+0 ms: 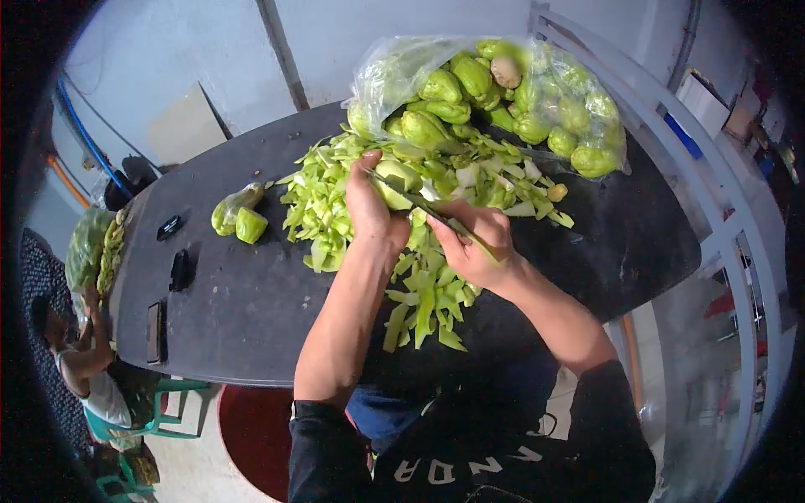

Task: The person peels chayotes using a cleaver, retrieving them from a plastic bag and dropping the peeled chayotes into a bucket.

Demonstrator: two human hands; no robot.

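My left hand (369, 201) is wrapped round a pale green peeled chayote (397, 183) over the middle of the table. In my right hand (482, 243) is a knife (419, 202), its blade lying against the chayote. Beneath and around both hands spreads a heap of green peel strips (323, 197), with more strips (428, 302) trailing toward my body. Behind the heap, an open clear plastic bag (386, 84) holds several unpeeled green chayotes (472, 77).
On the black table (243, 310), green pieces (250, 225) lie left of the heap. Small black objects (179, 270) and a phone-like object (155, 332) are near the left edge. A seated person (88, 369) handles a green bag (86, 243). A metal railing (729, 226) stands right.
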